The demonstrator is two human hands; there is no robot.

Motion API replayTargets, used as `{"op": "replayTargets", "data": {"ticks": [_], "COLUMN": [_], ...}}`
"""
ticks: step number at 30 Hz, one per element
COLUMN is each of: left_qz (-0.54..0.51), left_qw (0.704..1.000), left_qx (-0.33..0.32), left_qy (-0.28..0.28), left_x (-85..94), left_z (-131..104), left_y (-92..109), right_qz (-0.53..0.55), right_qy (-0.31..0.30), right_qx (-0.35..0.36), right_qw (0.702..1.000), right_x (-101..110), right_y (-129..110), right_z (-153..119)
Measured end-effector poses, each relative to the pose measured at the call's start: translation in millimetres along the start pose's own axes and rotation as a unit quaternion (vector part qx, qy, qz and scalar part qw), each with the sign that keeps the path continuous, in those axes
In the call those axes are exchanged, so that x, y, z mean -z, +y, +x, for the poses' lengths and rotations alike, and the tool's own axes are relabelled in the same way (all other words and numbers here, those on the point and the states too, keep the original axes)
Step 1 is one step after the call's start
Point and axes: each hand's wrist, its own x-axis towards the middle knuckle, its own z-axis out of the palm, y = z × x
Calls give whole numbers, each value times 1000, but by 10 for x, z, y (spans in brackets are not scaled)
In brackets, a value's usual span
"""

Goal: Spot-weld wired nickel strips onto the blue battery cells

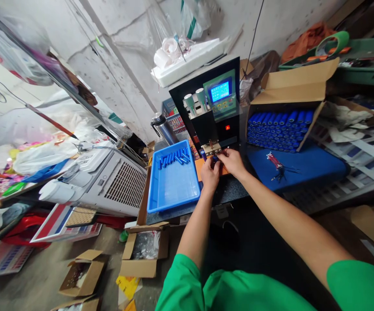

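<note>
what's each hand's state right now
Left hand: curled at the machine; grip cannot be told.
Right hand: close beside the left; grip cannot be told.

A smooth, glossy plastic is shown by the blue tray (175, 188), and a shiny, film-like skin by the blue cylinders (182, 158) in it, while the machine (206, 128) is faced in dark, mostly matt panels and the flask (165, 128) is finished in softly gleaming metal. Matt, plain cardboard is seen in the open box (292, 85), and white, dull foam in the slab (190, 67). The table (229, 194) is surfaced in dark, speckled, stone-like material, the wall (127, 54) is left rough and blotched, and the shirt (255, 287) is made of smooth matt cloth.
</note>
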Motion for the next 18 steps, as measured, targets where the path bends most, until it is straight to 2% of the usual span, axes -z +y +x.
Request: {"op": "replayTargets", "data": {"ticks": [6, 13, 18], "left_qz": [15, 47, 51], "left_qw": [1000, 999, 999], "left_qx": [3, 9, 0], "left_qy": [6, -2, -1], "left_x": [5, -4, -15], "left_z": [-2, 2, 14], "left_y": [13, 15, -26], "right_qz": [-16, 46, -23], "right_qy": [-3, -50, -76], "right_qx": [-1, -8, 15], "right_qw": [1000, 998, 997], "right_x": [9, 145, 290], "right_y": [-49, -95, -85], "right_z": [-5, -55, -78]}}
